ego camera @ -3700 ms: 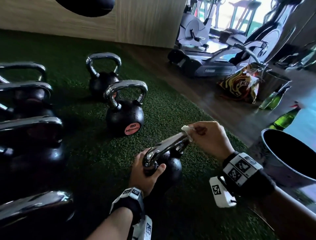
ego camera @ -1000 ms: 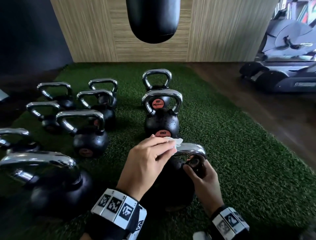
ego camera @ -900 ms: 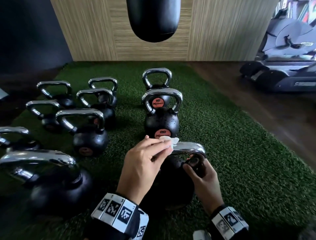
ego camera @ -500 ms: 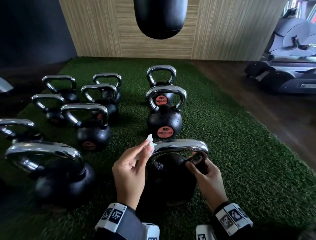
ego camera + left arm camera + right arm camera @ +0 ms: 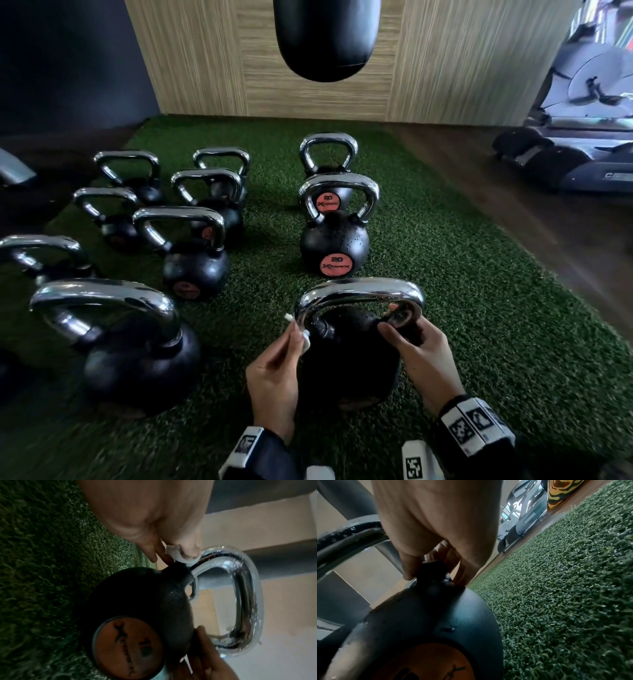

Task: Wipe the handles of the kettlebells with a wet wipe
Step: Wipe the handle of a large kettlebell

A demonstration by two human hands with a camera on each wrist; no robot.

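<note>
While the black round-bodied kettlebell with the chrome loop handle (image 5: 346, 356) stands upright on the green artificial turf mat (image 5: 479, 308) at the 6 o'clock position of the head view, both hands are engaged at the two roots of its handle. The left hand (image 5: 274, 380) is at 7 o'clock of the kettlebell body, with thumb and fingers closed in a pinch on a small crumpled white wet wipe (image 5: 301, 337). The wipe is pressed against the left leg of the handle, just above the black collar where the leg meets the body; the left wrist view confirms contact between the wipe (image 5: 180, 555) and the chrome. The right hand (image 5: 424, 356) is at 4 o'clock of the body, with thumb and fingers curled around the base of the right handle leg, gripping it; the right wrist view shows the fingers (image 5: 462, 569) wrapped around that black collar. Water droplets are visible on the handle. A second black kettlebell with an orange round label marked 20 (image 5: 335, 240) stands at 12 o'clock of the held one, and a third (image 5: 329, 161) directly behind it. Further chrome-handled kettlebells (image 5: 191, 257) are grouped from 9 to 11 o'clock. A black punching bag (image 5: 325, 37) hangs at 12 o'clock before a wood-panelled wall (image 5: 445, 61).
</note>
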